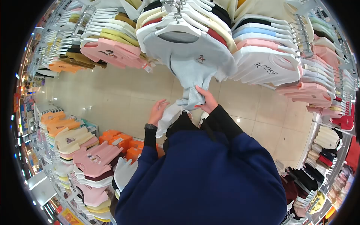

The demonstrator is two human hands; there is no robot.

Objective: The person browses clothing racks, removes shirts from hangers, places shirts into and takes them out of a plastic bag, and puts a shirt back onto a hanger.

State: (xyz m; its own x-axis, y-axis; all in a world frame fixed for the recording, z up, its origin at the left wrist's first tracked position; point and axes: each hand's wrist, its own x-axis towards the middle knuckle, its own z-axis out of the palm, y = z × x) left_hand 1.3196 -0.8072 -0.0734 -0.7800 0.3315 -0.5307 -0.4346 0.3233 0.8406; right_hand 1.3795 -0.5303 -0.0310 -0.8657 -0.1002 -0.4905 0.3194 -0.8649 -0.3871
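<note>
A light grey sweatshirt (195,73) with a small embroidered figure on its chest hangs on a white hanger (177,29) at the front of the middle rack. Its lower part is gathered and pulled towards me. My right hand (207,100) is closed on the bunched hem, where a small red patch shows by the fingers. To the left, my left hand (157,111) is raised with its fingers partly curled and apart, and I see nothing in them. Close beside that palm hangs a white, cloth-like piece (168,118); whether the hand touches it I cannot tell.
Racks of hanging tops flank the middle one, with a pink shirt (112,52) on the left and a white lettered shirt (266,65) on the right. Orange boxes (120,139) stand low behind my left arm, near more hanging shirts. Tiled floor (131,86) lies between.
</note>
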